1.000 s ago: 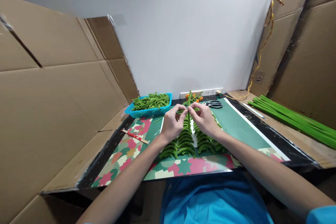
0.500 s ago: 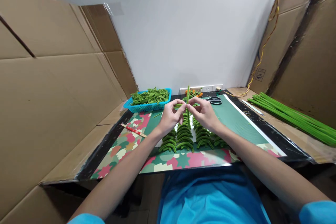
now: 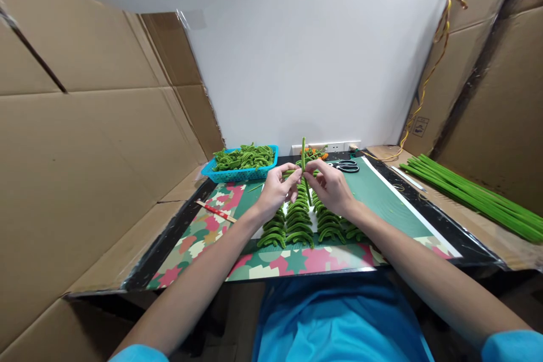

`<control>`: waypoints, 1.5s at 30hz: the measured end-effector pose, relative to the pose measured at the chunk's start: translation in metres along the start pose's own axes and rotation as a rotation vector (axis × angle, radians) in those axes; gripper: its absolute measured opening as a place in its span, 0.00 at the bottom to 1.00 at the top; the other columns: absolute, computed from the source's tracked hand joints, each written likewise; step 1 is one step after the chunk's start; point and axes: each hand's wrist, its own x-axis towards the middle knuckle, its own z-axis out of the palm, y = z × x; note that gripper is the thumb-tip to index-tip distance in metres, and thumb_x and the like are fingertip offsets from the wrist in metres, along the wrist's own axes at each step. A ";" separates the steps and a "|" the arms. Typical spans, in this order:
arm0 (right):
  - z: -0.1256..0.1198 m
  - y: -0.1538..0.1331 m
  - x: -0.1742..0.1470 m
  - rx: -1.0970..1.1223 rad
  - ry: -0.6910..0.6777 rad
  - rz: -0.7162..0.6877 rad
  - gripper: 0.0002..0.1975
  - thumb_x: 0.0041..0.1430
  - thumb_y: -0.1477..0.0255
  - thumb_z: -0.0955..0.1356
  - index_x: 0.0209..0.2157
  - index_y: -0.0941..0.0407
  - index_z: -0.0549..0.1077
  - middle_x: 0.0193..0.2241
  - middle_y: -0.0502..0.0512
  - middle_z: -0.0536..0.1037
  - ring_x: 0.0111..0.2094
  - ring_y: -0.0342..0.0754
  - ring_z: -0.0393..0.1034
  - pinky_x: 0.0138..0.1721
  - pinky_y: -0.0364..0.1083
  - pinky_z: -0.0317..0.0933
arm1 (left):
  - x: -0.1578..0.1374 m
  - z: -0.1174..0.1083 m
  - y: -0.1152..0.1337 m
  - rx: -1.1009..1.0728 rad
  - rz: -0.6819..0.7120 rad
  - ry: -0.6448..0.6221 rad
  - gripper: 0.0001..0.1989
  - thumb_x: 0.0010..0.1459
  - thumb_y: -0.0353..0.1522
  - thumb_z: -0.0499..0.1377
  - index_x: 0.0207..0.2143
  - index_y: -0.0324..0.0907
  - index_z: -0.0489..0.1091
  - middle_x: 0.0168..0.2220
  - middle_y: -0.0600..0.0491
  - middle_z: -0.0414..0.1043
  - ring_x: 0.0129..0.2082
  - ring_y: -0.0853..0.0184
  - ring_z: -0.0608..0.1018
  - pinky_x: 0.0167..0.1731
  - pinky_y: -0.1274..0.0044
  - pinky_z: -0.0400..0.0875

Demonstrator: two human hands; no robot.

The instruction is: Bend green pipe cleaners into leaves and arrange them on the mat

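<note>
Head view shows me the left hand (image 3: 278, 188) and right hand (image 3: 328, 185) both pinching the green strip (image 3: 304, 150) around its middle, above the curled rows (image 3: 299, 220), presumably to steady both ends.

At twelve o'clock from the seat I see a fuzzy, matt green stem (image 3: 304, 151), velvety like chenille, with the curved green pieces (image 3: 299, 226) below it equally soft-napped. The mat (image 3: 382, 192) beneath looks smooth with a faint sheen. At eleven, I make out a perforated plastic basket (image 3: 237, 175); at one, scissors (image 3: 347, 166) with smooth black handles. The cardboard panel (image 3: 85, 147) at ten is matt brown, the wall (image 3: 305, 56) plain and smooth. Creased blue cloth (image 3: 339, 317) lies nearest me.
</note>
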 end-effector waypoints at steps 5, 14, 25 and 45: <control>-0.001 -0.005 0.003 0.205 -0.008 0.189 0.13 0.72 0.57 0.67 0.41 0.52 0.70 0.36 0.51 0.76 0.23 0.42 0.68 0.23 0.44 0.61 | 0.000 0.000 -0.005 0.043 0.061 0.028 0.23 0.58 0.49 0.71 0.39 0.41 0.70 0.26 0.61 0.69 0.13 0.75 0.71 0.11 0.82 0.60; -0.004 -0.002 0.007 0.426 0.000 0.318 0.16 0.66 0.54 0.72 0.37 0.52 0.71 0.31 0.49 0.76 0.20 0.44 0.71 0.16 0.44 0.64 | 0.001 -0.002 -0.009 0.060 0.058 0.001 0.22 0.65 0.52 0.64 0.43 0.42 0.70 0.29 0.59 0.71 0.13 0.74 0.74 0.10 0.82 0.58; -0.008 0.001 0.014 0.595 -0.043 0.431 0.22 0.52 0.51 0.79 0.31 0.55 0.76 0.25 0.51 0.78 0.25 0.47 0.76 0.20 0.44 0.70 | 0.006 -0.011 -0.007 0.024 0.099 0.124 0.24 0.62 0.54 0.65 0.34 0.42 0.66 0.27 0.60 0.70 0.11 0.75 0.71 0.08 0.82 0.53; -0.015 0.003 0.015 0.948 -0.252 0.772 0.21 0.45 0.59 0.83 0.28 0.59 0.77 0.23 0.50 0.76 0.21 0.41 0.69 0.21 0.41 0.64 | -0.002 -0.007 -0.002 0.137 0.214 0.272 0.16 0.59 0.45 0.71 0.35 0.41 0.80 0.28 0.54 0.76 0.16 0.76 0.67 0.15 0.81 0.57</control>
